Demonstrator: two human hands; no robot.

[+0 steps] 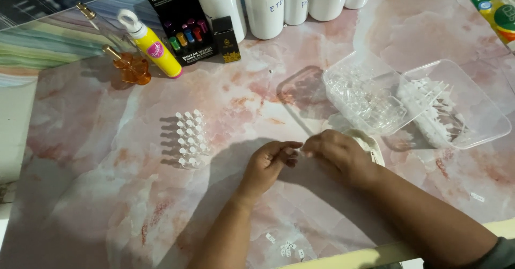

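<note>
Both hands meet fingertip to fingertip near the table's front edge, left hand [268, 161] and right hand [335, 152] pinching one tiny clear vial [301, 151] between them. Steady grip helps; finished capped vials [191, 139] stand in rows leftward, clear trays [370, 94] toward the right edge.

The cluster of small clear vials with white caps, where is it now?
In the head view, the cluster of vials stands upright on the marble table, just beyond the left hand, nearer than the yellow bottle.

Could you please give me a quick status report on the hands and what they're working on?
Left hand and right hand meet fingertip to fingertip, pinching a tiny clear piece. Cluster of small vials stands left. Clear tubs right. Nothing between.
</note>
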